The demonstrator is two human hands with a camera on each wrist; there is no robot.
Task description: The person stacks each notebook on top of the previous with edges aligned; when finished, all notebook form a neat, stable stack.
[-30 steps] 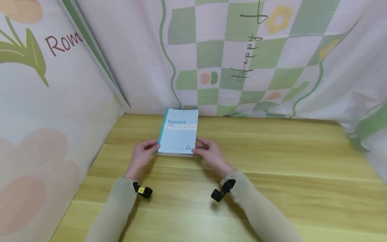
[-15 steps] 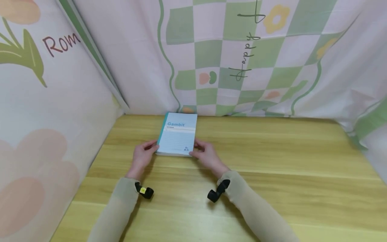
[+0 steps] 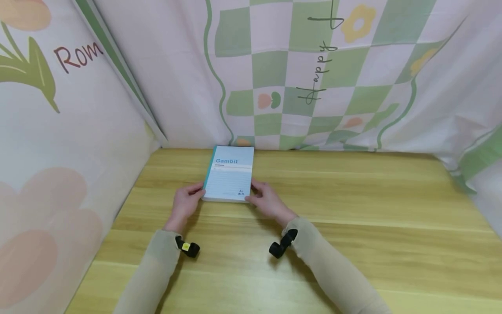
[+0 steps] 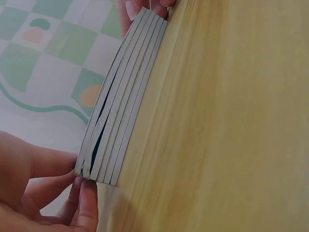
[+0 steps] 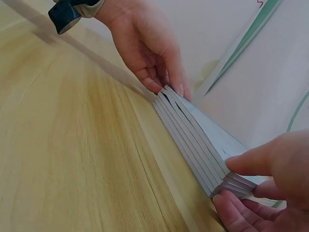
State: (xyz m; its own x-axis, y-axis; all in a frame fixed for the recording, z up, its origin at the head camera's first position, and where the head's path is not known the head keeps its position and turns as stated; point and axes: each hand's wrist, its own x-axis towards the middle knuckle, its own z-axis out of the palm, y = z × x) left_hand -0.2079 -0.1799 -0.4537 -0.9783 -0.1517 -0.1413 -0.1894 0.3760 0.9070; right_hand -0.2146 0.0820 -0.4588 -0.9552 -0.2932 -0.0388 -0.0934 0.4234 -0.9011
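A stack of several notebooks (image 3: pixel 228 174) lies at the back of the table, its top cover pale blue with a teal spine and the word "Gambit". Its near edges show in the left wrist view as a layered stack (image 4: pixel 126 96), with small gaps between the upper notebooks. My left hand (image 3: pixel 186 203) grips the near left corner, thumb at the top and fingers at the side. On the near right corner, my right hand (image 3: pixel 269 201) holds the stack the same way. In the right wrist view, the right hand's thumb (image 5: pixel 253 162) rests at the top notebook's edge.
The wooden table (image 3: pixel 372 209) stretches far to the right and toward me. A checkered curtain (image 3: pixel 270 74) hangs right behind the stack, and a flower-printed cloth (image 3: pixel 74 144) borders the left side. Each wrist wears a black camera (image 3: pixel 280 247).
The far end of the top notebook has come down, and the stack now lies flat and even. My right hand has shifted slightly left; my left hand has barely moved.
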